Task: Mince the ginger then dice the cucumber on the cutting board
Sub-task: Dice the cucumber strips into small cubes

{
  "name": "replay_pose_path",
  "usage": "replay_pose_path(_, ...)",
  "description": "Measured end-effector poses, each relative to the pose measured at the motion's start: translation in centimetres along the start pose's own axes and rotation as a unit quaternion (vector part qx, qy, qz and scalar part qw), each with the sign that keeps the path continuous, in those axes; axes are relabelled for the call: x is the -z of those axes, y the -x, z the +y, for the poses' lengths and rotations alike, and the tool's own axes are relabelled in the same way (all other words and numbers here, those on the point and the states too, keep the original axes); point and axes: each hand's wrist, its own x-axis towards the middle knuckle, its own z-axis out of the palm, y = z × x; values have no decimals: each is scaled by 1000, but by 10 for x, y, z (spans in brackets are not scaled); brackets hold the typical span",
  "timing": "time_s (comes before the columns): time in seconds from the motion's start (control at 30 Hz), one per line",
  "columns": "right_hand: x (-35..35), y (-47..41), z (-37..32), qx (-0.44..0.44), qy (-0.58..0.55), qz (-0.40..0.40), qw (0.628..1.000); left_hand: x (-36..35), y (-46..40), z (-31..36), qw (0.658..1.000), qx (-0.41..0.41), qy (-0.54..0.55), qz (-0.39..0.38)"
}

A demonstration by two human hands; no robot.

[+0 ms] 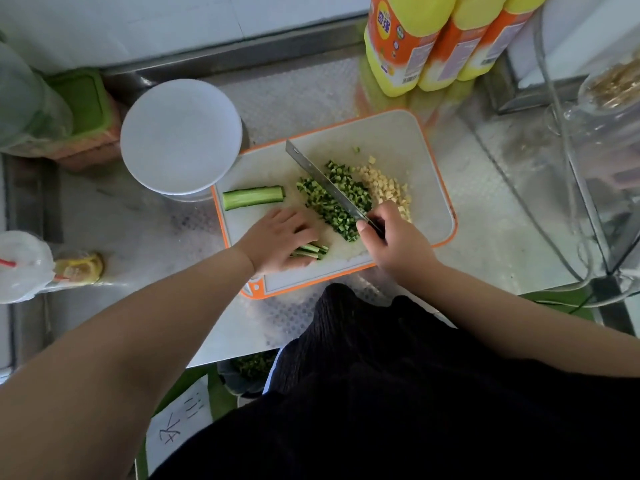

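A white cutting board with an orange rim (429, 143) lies on the steel counter. On it sit a pile of diced cucumber (332, 202), pale minced ginger (384, 188) to its right, and a halved cucumber length (252, 197) at the left. My left hand (280, 237) presses down on a bundle of cucumber strips (313, 251) at the board's near edge. My right hand (391, 237) grips the handle of a knife (322, 178), whose blade lies across the diced pile, pointing to the far left.
A white round lid or bowl (180, 136) overlaps the board's left corner. Yellow-orange bottles (415, 43) stand behind the board. A glass jar (609, 109) and cables are at the right. A wrapped cup and lemon slices (79, 268) sit at the left. A bin is under the counter.
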Motion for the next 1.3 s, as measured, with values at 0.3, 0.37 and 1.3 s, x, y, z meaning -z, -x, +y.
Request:
replay_pose_path(0.3, -5, -1, -6, 3, -1, -36, 999, -9, 1, 61, 915, 398, 51, 31)
replay_pose_path(0.37, -4, 0, -7, 8, 1, -37, 999, -8, -5, 76, 866, 492, 70, 45)
replay_pose_path(1.3, -15, -2, 1, 27, 165, -119, 979, 9, -2, 87, 837, 529, 141, -8)
